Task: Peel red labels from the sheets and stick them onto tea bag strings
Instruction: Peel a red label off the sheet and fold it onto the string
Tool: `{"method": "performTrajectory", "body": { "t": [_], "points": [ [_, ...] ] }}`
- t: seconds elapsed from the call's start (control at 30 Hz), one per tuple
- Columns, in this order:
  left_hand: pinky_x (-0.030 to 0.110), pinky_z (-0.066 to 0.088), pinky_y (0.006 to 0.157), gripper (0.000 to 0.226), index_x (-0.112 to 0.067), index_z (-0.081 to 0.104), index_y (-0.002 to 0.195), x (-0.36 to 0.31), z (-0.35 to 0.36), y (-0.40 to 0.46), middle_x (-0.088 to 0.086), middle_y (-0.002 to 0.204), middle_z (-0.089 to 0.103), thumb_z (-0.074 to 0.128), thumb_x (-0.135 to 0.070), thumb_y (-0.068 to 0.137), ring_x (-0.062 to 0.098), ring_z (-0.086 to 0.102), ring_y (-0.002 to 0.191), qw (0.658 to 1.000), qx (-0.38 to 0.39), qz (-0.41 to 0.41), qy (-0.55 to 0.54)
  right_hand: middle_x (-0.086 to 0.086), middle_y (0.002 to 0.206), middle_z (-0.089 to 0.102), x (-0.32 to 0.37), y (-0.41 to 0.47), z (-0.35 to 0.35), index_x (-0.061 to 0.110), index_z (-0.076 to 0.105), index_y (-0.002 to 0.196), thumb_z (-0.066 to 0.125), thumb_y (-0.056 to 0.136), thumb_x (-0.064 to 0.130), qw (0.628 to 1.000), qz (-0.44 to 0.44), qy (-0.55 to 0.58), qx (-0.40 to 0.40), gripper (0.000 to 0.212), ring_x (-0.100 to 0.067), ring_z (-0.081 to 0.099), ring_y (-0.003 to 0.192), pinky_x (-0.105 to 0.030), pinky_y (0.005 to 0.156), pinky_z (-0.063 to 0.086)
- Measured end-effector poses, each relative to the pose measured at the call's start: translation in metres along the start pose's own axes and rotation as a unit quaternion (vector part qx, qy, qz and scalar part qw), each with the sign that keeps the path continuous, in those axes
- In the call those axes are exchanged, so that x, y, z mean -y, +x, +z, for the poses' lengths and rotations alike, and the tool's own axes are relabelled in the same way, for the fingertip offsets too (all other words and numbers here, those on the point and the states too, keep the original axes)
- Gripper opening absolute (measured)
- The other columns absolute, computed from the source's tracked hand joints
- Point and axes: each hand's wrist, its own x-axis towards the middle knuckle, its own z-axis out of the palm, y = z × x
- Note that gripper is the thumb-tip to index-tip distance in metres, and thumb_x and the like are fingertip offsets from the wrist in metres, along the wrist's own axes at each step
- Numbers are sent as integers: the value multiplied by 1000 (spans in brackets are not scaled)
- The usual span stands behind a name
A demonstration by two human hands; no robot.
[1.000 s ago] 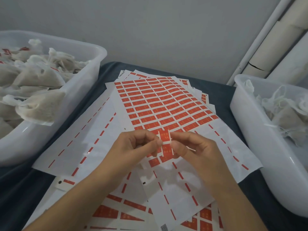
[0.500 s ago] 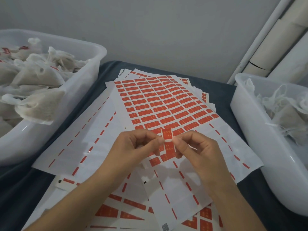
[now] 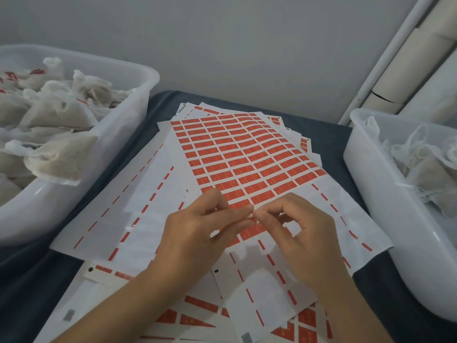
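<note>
Head view: left hand (image 3: pixel 197 233) and right hand (image 3: pixel 296 233) pinch fingertip-to-fingertip.

Label sheets (image 3: pixel 247 154): paper, slight sheen on bare backing, red labels matt. Bins at left edge (image 3: pixel 81 191) and right edge (image 3: pixel 385 201) of desk: translucent white plastic, glossy, smooth. Tea bags (image 3: pixel 61 154): gauzy, matt mesh. Desk cover (image 3: pixel 329 134): dark matt cloth.
</note>
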Motion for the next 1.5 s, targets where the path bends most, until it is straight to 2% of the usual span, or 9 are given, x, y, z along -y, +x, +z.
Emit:
{"method": "performTrajectory", "body": {
  "t": [0.07, 0.13, 0.17, 0.23, 0.27, 0.33, 0.43, 0.67, 1.5],
  "points": [
    [-2, 35, 59, 23, -15, 74, 89, -2, 0, 1, -17, 75, 50, 62, -28, 74, -4, 47, 63, 999, 4, -16, -32, 22, 89, 60, 0, -1, -3, 28, 62, 86, 57, 85, 38, 998, -43, -27, -36, 11, 6, 56, 93, 3, 78, 40],
    [0, 42, 57, 19, -30, 72, 82, -7, -5, 4, -21, 67, 57, 62, -41, 71, -3, 57, 66, 982, 1, -109, -155, 31, 86, 62, 4, 0, -7, 39, 56, 85, 58, 81, 40, 995, 17, 54, -79, 5, 12, 58, 92, 1, 73, 42],
    [2, 44, 58, 18, -37, 71, 76, -10, -8, 7, -17, 66, 63, 62, -46, 64, -3, 61, 71, 953, -7, -179, -243, 31, 82, 65, 6, 0, -8, 38, 57, 81, 60, 78, 41, 985, 70, 132, -90, 6, 10, 60, 91, 0, 71, 43],
    [6, 46, 54, 15, -37, 74, 63, -14, -11, 12, -15, 70, 68, 64, -45, 54, -2, 64, 71, 876, -27, -294, -381, 28, 88, 66, 10, 0, -5, 31, 58, 84, 68, 73, 44, 952, 155, 254, -74, 19, 6, 63, 90, -2, 68, 45],
    [7, 46, 50, 15, -34, 75, 62, -14, -13, 13, -13, 67, 68, 64, -41, 53, -1, 64, 64, 851, -34, -329, -407, 28, 89, 66, 11, -1, -2, 28, 58, 85, 70, 70, 43, 944, 174, 275, -56, 24, 6, 63, 89, -2, 67, 46],
    [8, 44, 44, 14, -31, 75, 61, -15, -14, 16, -13, 57, 64, 62, -35, 57, -4, 59, 52, 831, -39, -359, -424, 29, 87, 67, 15, -1, 6, 24, 60, 85, 66, 64, 38, 935, 188, 299, -19, 26, 8, 63, 88, -2, 66, 45],
    [7, 41, 41, 15, -29, 75, 62, -17, -14, 16, -14, 50, 58, 61, -34, 58, -6, 54, 48, 827, -38, -359, -431, 26, 81, 69, 18, -2, 12, 24, 63, 83, 66, 63, 34, 921, 202, 332, -2, 23, 7, 65, 84, -2, 64, 45],
    [9, 41, 41, 25, -32, 75, 62, -19, -13, 14, -14, 52, 58, 63, -48, 47, -5, 53, 49, 831, -24, -345, -435, 17, 81, 72, 18, -4, 14, 26, 66, 80, 66, 60, 38, 911, 222, 346, -27, 23, -5, 69, 81, -7, 65, 49],
    [9, 43, 43, 17, -26, 76, 61, -15, -10, 10, -12, 56, 61, 66, -39, 53, -4, 56, 51, 820, 11, -330, -468, 17, 74, 70, 14, -8, 18, 20, 61, 74, 64, 63, 31, 925, 179, 328, -61, 16, -6, 69, 73, -9, 62, 51]
  ]
}}
